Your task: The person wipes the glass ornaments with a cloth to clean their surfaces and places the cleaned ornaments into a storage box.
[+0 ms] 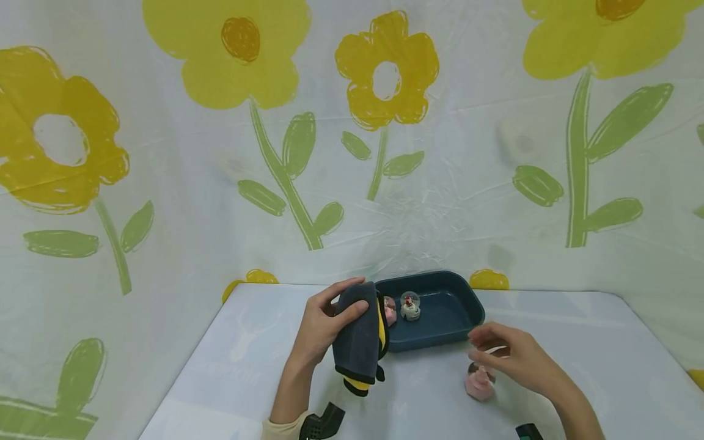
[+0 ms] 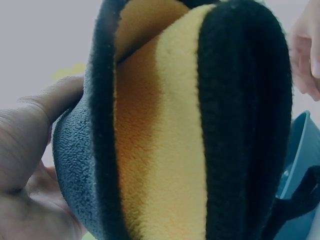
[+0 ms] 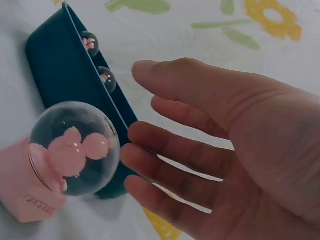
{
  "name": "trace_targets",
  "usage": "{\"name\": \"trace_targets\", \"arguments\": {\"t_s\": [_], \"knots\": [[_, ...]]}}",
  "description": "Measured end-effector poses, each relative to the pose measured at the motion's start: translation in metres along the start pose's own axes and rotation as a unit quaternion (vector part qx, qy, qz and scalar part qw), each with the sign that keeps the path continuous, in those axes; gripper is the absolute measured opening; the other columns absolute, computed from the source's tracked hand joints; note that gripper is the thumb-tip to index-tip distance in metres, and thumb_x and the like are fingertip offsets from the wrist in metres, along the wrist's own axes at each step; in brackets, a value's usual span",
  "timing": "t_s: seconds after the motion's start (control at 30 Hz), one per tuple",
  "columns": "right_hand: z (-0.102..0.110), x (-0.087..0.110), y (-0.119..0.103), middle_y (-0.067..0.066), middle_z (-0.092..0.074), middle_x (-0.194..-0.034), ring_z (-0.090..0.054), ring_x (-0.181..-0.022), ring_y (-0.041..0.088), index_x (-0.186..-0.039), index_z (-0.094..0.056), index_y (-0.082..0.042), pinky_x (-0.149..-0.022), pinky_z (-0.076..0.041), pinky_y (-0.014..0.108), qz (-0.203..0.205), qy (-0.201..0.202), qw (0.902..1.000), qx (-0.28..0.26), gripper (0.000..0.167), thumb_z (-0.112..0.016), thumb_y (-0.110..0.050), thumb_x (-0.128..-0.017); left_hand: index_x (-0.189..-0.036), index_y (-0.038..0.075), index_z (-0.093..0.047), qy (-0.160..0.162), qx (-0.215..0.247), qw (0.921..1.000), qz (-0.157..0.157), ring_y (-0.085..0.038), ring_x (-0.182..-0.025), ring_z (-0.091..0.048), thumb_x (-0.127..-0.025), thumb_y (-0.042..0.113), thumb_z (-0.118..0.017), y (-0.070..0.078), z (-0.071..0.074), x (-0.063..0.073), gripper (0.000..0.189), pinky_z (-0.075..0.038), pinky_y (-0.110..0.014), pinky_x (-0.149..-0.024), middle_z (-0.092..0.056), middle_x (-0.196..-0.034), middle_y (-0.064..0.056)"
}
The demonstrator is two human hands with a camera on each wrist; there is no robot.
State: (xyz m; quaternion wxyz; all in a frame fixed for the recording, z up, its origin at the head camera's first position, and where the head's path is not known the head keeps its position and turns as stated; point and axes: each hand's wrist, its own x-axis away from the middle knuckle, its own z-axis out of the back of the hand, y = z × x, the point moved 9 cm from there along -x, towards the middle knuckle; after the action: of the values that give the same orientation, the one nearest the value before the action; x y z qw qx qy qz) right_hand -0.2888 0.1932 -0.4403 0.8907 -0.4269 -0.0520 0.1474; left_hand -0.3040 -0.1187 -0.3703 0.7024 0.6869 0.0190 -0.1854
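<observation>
My left hand (image 1: 319,327) grips a folded cloth (image 1: 354,342), dark grey outside and yellow inside, with black edging and a small loop. The thumb lies across its grey face; the left wrist view is mostly filled by the yellow folds (image 2: 175,125). On the right, my right hand (image 1: 522,357) hovers with parted, slightly bent fingers and nothing in its grasp. Just under it on the table stands a small pink snow globe (image 1: 480,386). In the right wrist view, the fingertips come close to the globe's clear dome (image 3: 80,150); whether they touch cannot be told.
A dark blue tray (image 1: 448,318) sits at the table's back, partly behind the cloth. Inside its left part are a white-based snow globe (image 1: 410,308) and a pink one (image 1: 390,311), partly hidden. A flower-printed sheet (image 1: 440,226) hangs behind the white table (image 1: 577,342).
</observation>
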Motion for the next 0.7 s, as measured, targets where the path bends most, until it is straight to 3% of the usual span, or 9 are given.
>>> {"name": "trace_targets", "arguments": {"t_s": [0.2,0.4,0.7], "knots": [[-0.007,0.003,0.008,0.013,-0.067,-0.112,-0.065,-0.097,0.009,-0.118,-0.062,-0.004,-0.079,-0.054,0.017,0.003,-0.064,0.9975,-0.03,0.043,-0.074,-0.03,-0.087,-0.13,0.02,-0.064,-0.001,-0.003,1.0,0.0,-0.021,-0.081,-0.072,-0.09,0.014,-0.071,-0.001,-0.001,-0.001,0.041,-0.06,-0.034,-0.07,-0.067,-0.119,-0.017],[-0.016,0.005,0.018,0.016,-0.065,-0.118,-0.063,-0.099,0.005,-0.125,-0.058,0.001,-0.084,-0.055,0.021,-0.008,-0.13,0.9892,-0.067,0.048,-0.073,-0.025,-0.088,-0.13,0.021,-0.064,-0.001,-0.002,1.0,0.002,-0.021,-0.081,-0.072,-0.09,0.014,-0.071,-0.001,-0.001,-0.001,0.041,-0.061,-0.034,-0.07,-0.067,-0.119,-0.016],[-0.026,0.008,0.031,0.012,-0.065,-0.117,-0.061,-0.098,0.011,-0.121,-0.059,0.001,-0.08,-0.056,0.028,-0.015,-0.175,0.9813,-0.079,0.042,-0.073,-0.02,-0.088,-0.13,0.019,-0.064,-0.005,-0.004,1.0,-0.002,-0.021,-0.081,-0.072,-0.09,0.013,-0.07,-0.002,-0.001,0.0,0.041,-0.06,-0.033,-0.07,-0.066,-0.12,-0.017]]}}
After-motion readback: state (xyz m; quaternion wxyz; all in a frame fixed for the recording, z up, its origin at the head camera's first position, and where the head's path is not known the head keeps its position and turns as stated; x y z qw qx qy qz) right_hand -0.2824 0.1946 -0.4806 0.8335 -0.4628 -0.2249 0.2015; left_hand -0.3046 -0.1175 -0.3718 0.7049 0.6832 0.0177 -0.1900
